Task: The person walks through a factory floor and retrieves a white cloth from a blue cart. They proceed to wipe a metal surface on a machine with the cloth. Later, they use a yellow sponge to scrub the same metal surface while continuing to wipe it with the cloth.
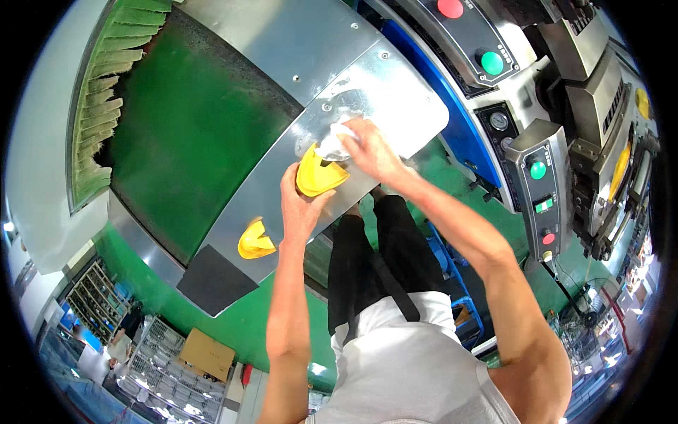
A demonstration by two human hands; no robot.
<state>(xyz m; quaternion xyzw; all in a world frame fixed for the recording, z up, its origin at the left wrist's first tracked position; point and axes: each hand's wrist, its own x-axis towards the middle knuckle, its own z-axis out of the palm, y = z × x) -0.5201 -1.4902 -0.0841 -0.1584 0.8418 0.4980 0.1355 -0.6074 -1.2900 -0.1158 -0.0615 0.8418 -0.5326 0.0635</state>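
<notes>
Left hand (300, 205) grips a yellow part (319, 175); right hand (371, 150) clutches white cloth (334, 143).

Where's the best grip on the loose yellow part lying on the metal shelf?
Probably the rounded outer rim of the loose yellow part, pinched from above. It lies free on the metal shelf, apart from the left hand holding the other yellow part. Its notched side faces the shelf's near edge; finer shape is hard to tell.

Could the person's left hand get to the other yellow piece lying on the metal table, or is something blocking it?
Probably yes. The second yellow piece lies in the open on the metal table, just beside the left hand, with nothing between them. But that hand already grips a yellow piece, so it would likely need freeing first.
</notes>
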